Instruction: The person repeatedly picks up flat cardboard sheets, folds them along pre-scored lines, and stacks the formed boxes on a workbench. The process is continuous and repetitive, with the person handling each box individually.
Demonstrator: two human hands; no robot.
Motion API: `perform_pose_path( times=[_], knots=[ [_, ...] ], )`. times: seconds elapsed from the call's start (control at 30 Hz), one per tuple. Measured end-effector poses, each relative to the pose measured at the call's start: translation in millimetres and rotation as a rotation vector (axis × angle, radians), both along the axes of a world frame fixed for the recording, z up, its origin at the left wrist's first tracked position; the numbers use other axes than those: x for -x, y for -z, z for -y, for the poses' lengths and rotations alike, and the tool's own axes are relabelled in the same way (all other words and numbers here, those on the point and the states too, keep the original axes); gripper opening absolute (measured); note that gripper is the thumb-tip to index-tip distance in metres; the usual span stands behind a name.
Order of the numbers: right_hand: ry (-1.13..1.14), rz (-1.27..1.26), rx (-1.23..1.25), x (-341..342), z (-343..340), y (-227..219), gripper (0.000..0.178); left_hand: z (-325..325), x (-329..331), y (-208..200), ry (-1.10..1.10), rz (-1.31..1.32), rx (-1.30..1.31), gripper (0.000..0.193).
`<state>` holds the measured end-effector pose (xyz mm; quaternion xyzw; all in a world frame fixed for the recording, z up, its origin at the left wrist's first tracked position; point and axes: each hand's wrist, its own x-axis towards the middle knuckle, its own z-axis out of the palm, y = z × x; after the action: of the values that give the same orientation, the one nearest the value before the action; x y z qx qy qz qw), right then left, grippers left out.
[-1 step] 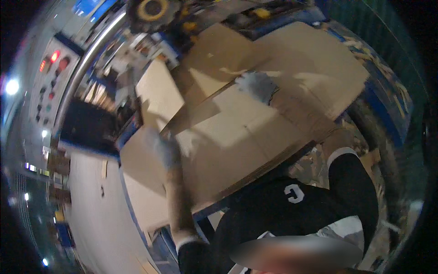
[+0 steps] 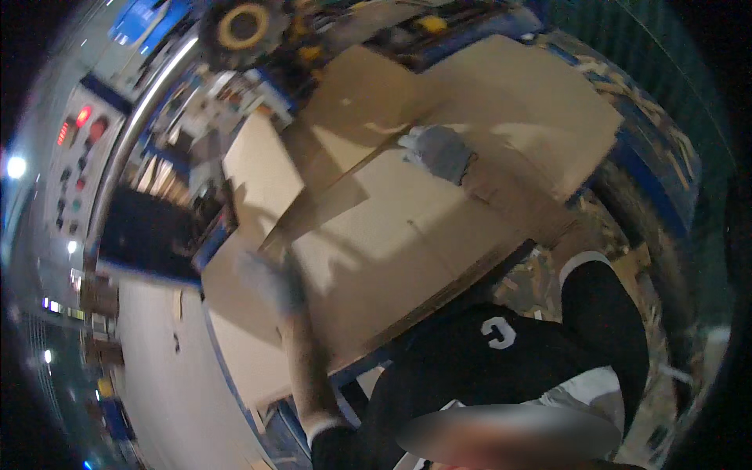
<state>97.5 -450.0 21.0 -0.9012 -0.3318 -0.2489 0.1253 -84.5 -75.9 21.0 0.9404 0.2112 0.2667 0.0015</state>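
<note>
A stack of flat brown cardboard sheets (image 2: 392,235) lies in front of me, with cut flaps spreading to the left, the far side and the right. Over the left flap (image 2: 243,329) is my left hand (image 2: 274,283) in a grey glove. Motion smears its fingers, so their pose and any contact are unclear. My right hand (image 2: 441,153), also gloved, has its fingers bent at the far edge of the top sheet. A raised pale flap (image 2: 262,168) stands tilted beyond my left hand.
A control panel (image 2: 78,164) with red lights and buttons stands at the far left, beside a curved metal rail (image 2: 141,125). Machinery with a dark, yellow-ringed wheel (image 2: 241,27) sits at the back. Cardboard scraps (image 2: 529,286) lie to the right of the stack.
The whole view has shifted slightly. My left hand has come a little toward me over the left flap. My right hand stays at the sheet's far edge.
</note>
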Motion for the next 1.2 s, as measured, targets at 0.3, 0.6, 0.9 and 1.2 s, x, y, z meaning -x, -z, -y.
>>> perform_pose_path(
  times=[0.3, 0.6, 0.9, 1.2],
  knots=[
    [1.096, -0.053, -0.154, 84, 205, 26, 0.064, -89, 237, 56, -0.927, 0.129, 0.118, 0.096],
    [0.664, -0.015, -1.546, 49, 288, 59, 0.036, -69, 256, 14, -0.861, 0.822, 0.511, 0.049],
    [0.234, -0.312, -1.86, 39, 277, -24, 0.033, -52, 264, -8, 0.09, 0.9, 0.884, 0.046],
    [0.049, 0.073, -0.394, 208, 138, -19, 0.02, 19, 226, -11, 0.138, 0.531, 0.781, 0.039]
  ],
)
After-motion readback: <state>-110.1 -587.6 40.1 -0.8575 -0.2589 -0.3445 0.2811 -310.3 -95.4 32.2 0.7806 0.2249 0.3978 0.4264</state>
